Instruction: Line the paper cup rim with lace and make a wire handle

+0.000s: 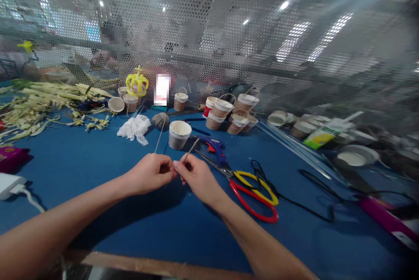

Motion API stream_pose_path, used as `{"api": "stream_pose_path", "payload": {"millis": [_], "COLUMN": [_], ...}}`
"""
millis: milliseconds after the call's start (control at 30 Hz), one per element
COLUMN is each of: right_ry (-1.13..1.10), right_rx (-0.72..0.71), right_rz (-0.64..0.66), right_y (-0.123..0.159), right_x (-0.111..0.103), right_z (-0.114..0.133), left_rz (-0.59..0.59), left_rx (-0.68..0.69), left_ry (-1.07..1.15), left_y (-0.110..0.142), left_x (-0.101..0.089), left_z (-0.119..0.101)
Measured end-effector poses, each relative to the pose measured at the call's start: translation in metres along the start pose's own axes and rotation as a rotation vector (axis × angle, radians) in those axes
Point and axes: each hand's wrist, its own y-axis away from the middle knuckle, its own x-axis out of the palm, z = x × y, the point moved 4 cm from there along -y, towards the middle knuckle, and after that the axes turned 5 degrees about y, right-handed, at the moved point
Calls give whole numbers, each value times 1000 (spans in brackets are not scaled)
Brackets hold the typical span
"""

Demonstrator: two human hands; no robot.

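My left hand (157, 171) and my right hand (194, 175) meet fingertip to fingertip above the blue table. Both are closed in a pinch on a thin grey-brown cord (159, 133). One length runs up from my left hand to a ball of cord (160, 120). A short, twisted-looking end of cord (191, 150) sticks out above my right hand. Just beyond the fingers stands a small paper cup (180, 135), upright, with a whitish rim. Right of my right hand lie scissors (252, 190) with one red and one yellow handle, blades partly spread.
A blue glue gun (214, 146) lies behind the scissors. Crumpled white plastic (134, 128) is left of the cord ball. Several wrapped cups (224, 107) stand at the back, near a yellow crown (137, 82) and a lit phone (161, 90). Pale plant stalks (49, 98) cover the left.
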Motion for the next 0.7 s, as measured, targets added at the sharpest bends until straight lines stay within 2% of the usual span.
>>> {"api": "stream_pose_path", "payload": {"millis": [133, 233, 700], "right_ry": [-126, -134, -21], "right_rx": [-27, -27, 15], "right_rz": [66, 75, -65], "right_y": [-1, -1, -3], "right_x": [1, 1, 3], "right_z": [2, 2, -7], "left_rz": [84, 109, -67], "left_rx": [-26, -27, 18], "left_ry": [159, 202, -89], "left_y": [-2, -3, -1], "left_x": [1, -1, -4], "left_z": [2, 2, -6]}}
